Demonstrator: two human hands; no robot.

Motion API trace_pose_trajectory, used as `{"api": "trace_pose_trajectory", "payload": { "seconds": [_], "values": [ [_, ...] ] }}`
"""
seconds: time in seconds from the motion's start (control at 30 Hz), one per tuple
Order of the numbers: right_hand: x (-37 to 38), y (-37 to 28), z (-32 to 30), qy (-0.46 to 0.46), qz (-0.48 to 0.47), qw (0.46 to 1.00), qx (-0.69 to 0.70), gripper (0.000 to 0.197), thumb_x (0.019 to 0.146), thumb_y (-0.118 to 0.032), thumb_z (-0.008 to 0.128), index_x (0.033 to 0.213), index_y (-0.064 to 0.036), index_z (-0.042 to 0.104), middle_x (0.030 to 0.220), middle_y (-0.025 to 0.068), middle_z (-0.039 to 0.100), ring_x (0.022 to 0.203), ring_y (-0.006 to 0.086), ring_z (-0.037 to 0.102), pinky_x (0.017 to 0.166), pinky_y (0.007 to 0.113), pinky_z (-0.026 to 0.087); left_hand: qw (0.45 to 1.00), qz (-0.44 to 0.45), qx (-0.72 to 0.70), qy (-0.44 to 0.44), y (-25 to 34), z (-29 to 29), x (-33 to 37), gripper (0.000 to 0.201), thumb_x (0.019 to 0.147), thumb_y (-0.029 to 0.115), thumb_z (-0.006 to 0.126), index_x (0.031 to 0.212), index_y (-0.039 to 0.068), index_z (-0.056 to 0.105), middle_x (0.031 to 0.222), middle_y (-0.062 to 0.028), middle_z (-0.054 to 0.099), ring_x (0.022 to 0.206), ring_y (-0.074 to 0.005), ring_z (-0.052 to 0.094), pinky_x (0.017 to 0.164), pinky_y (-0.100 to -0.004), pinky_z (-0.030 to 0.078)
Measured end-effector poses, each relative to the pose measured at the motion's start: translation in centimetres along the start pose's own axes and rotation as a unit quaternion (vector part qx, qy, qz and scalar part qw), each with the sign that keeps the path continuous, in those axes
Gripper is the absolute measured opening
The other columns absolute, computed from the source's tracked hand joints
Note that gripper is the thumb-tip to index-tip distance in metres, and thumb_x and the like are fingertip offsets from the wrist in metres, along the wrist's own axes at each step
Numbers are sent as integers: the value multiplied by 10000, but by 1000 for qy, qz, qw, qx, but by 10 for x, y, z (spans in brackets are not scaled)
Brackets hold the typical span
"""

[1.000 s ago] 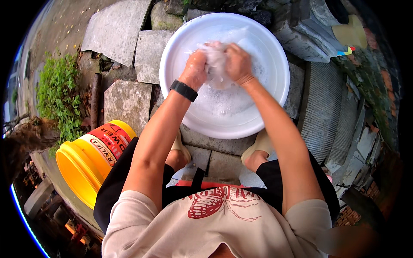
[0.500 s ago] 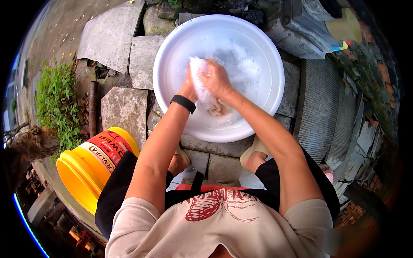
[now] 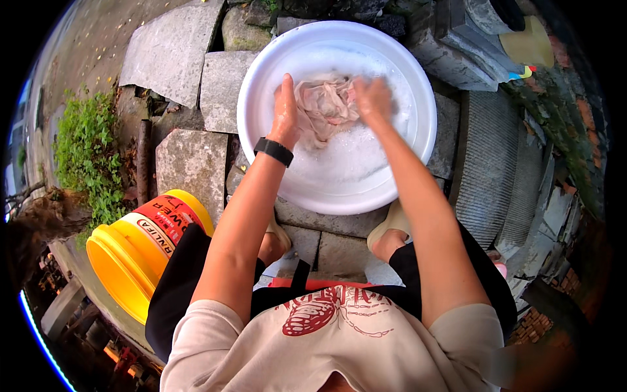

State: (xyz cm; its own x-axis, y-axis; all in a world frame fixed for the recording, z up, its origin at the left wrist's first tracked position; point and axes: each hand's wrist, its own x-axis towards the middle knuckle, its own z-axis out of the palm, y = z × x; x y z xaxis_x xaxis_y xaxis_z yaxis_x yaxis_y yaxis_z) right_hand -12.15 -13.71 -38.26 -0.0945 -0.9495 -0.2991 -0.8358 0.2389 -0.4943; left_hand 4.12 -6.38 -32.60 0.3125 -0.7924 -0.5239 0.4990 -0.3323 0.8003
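Observation:
A crumpled, wet, pale pink-beige cloth (image 3: 325, 108) lies in the suds inside a round white plastic basin (image 3: 428, 117). Against the cloth's left side stands my left hand (image 3: 285, 112), wet, its fingers stretched straight and holding nothing; a black band (image 3: 274, 151) circles that wrist. My right hand (image 3: 373, 101) is at the cloth's right edge, its fingers smeared by motion, so whether it grips any fabric does not show. White foam (image 3: 346, 160) floats over the water around the cloth and hides most of the basin's bottom.
A yellow bucket (image 3: 121, 264) with a red label lies tipped at my left leg. Stone slabs (image 3: 189, 166) surround the basin. Grey blocks (image 3: 457, 55) are stacked at the far right, above ribbed grey sheets (image 3: 486, 157). Green plants (image 3: 88, 153) grow at the left.
My hands were pressed together around the foamy cloth; now they are apart, the right one further right. The cloth has dropped and spread out between them in the suds.

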Motion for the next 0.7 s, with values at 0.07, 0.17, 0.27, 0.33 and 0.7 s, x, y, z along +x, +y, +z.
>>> {"api": "trace_pose_trajectory", "payload": {
  "seconds": [0.07, 0.17, 0.27, 0.33, 0.7],
  "values": [
    [-18, -10, 24, -29, -176, 975, -129, 490, 807, -425, 528, 1050, -1, 546, 1030, 201, 577, 922, 394, 560, 829, 449, 431, 982, -166, -19, 85, 6, 18, -3, 592, 908, 508, 369, 1219, 9, 438, 1174, -125, 510, 1072, -215, 497, 899, -344, 414],
    [-28, -15, 39, -7, -350, 927, 133, 440, 750, -336, 620, 1070, -40, 555, 1024, 171, 573, 852, 351, 584, 760, 418, 469, 962, -248, -103, 50, 3, 21, 2, 535, 932, 481, 319, 1221, 49, 445, 1191, -114, 510, 1089, -225, 495, 909, -358, 419],
    [-83, -73, -9, -53, -381, 899, 208, 390, 732, -271, 634, 1038, -43, 556, 982, 154, 568, 824, 329, 585, 716, 388, 483, 975, -70, -138, -161, -40, -46, 30, 463, 927, 431, 381, 1215, 74, 443, 1194, -103, 504, 1084, -227, 499, 917, -373, 425],
    [-92, -81, -31, -58, -402, 894, 191, 317, 752, -240, 606, 970, -16, 551, 936, 147, 564, 832, 326, 575, 708, 362, 478, 919, -72, -266, -280, -38, -46, 30, 367, 914, 300, 479, 1201, 73, 447, 1179, -91, 505, 1078, -219, 498, 922, -368, 433],
    [11, 30, 12, 102, -163, 970, 152, 333, 790, -236, 556, 1058, -41, 516, 1009, 186, 552, 935, 362, 519, 844, 409, 408, 881, 172, 435, 71, -5, -3, 17, 606, 833, 508, 488, 1102, -31, 550, 1063, -173, 581, 959, -258, 566, 854, -381, 430]
  ]
}}
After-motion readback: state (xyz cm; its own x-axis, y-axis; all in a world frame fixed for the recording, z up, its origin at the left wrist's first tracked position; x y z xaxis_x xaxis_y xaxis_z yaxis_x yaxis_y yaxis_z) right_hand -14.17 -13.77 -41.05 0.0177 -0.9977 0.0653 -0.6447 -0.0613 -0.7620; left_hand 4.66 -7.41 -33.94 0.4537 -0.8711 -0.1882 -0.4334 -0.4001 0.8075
